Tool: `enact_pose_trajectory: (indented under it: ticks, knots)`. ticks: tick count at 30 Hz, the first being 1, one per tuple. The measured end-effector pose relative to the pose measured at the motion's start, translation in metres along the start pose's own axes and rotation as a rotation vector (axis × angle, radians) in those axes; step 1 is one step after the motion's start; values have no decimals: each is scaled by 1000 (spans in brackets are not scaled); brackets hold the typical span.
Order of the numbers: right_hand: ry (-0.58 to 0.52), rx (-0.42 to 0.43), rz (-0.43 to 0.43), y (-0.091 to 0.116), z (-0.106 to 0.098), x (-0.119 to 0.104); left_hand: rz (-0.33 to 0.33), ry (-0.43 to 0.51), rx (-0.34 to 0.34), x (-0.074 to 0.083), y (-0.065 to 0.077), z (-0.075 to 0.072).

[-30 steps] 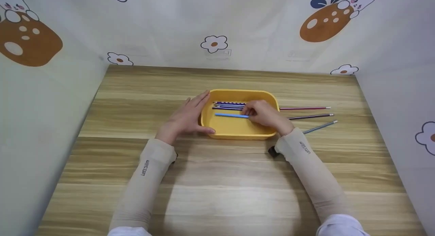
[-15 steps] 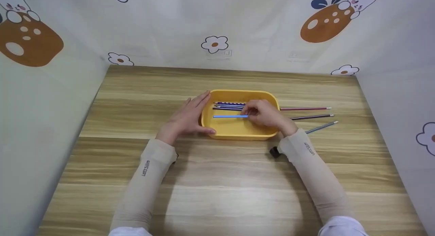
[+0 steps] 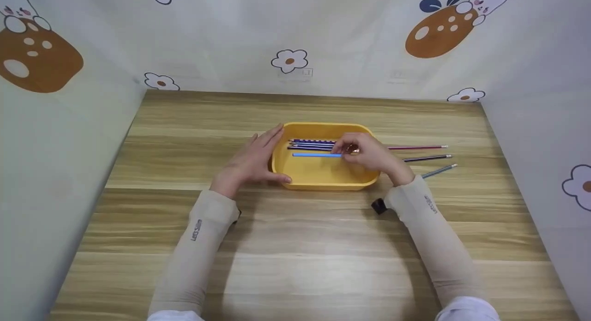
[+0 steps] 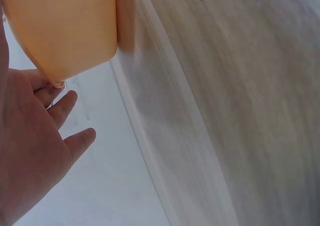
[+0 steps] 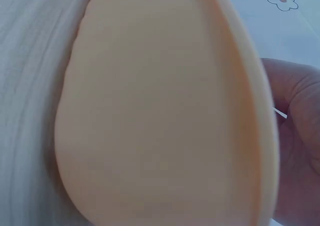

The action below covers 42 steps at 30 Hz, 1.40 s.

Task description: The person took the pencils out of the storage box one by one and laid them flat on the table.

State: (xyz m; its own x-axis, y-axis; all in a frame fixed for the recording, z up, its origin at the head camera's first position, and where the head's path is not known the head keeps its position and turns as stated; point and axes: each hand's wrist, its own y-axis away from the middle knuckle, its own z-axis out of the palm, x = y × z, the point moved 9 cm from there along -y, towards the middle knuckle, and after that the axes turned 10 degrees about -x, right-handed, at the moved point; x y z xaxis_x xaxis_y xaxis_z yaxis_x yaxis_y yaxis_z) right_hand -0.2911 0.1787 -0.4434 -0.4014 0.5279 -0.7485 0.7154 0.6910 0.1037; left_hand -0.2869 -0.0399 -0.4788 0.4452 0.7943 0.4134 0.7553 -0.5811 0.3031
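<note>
A yellow rectangular tub (image 3: 323,186) stands on the wooden table. My left hand (image 3: 249,161) rests against its left end, fingers straight along the rim and thumb at the front corner; in the left wrist view the fingers (image 4: 82,138) spread at the rim. Inside the tub my right hand (image 3: 367,152) has thumb and curled fingers at a bright blue pencil (image 3: 316,155), whose right part is hidden under the hand. Just behind it several dark blue and white pencils (image 3: 309,146) lie side by side. In the right wrist view the tub's wall (image 5: 150,111) covers much of this hand (image 5: 295,136).
To the right of the tub, a red pencil (image 3: 418,148), a dark pencil (image 3: 425,158) and a grey-blue pencil (image 3: 439,171) lie on the table (image 3: 323,251), partly hidden by the right arm. Patterned white walls (image 3: 221,39) enclose the back and sides.
My right hand has shifted slightly right, its fingers more apart. The blue pencil has moved a little right and nearer the dark blue pencils. The left hand stays in place.
</note>
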Motion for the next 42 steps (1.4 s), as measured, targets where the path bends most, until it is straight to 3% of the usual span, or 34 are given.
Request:
enact_pose_trajectory:
  ticks: [21, 35, 42]
  knots:
    - [-35, 61, 66, 33, -32, 6, -18, 36, 6, -2, 2, -2]
    - [-41, 129, 90, 60, -45, 21, -12, 49, -8, -2, 5, 6]
    - [-13, 148, 125, 77, -60, -6, -5, 35, -3, 0, 1, 2]
